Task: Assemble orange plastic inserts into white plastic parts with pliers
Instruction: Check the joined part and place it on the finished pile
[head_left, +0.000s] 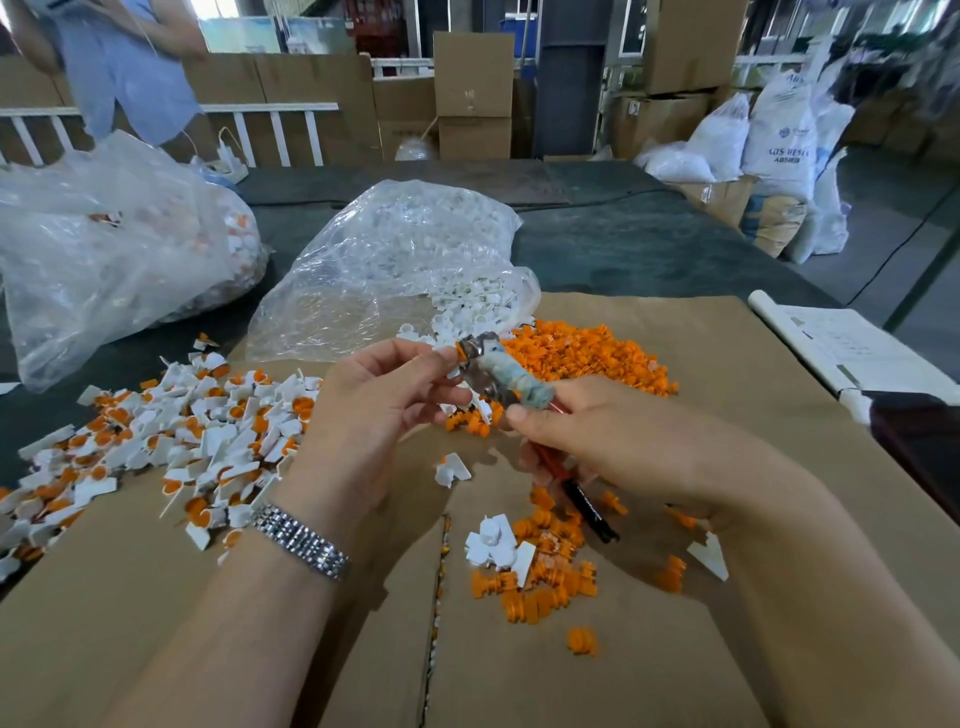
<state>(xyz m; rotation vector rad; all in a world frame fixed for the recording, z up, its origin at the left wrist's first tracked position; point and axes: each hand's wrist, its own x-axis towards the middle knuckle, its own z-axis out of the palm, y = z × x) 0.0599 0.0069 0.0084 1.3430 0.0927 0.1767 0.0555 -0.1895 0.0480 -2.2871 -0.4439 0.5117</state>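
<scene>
My right hand (597, 441) grips the pliers (491, 371) by their red and black handles, with the tape-wrapped jaws pointing up and left. My left hand (374, 400) pinches a white plastic part with an orange insert (457, 352) at the jaw tips. A heap of loose orange inserts (587, 353) lies behind the hands. White parts spill from a clear bag (395, 260). A pile of white parts with orange inserts in them (171, 436) spreads at the left. A few white parts (493, 545) and orange inserts (545, 587) lie near me.
Brown cardboard (701, 374) covers the dark table. A second clear bag (119, 244) of parts sits at far left. Papers (852, 348) lie at the right edge. A person in a blue shirt (124, 67) stands beyond the table, with cardboard boxes (472, 93) and white sacks (779, 135) behind.
</scene>
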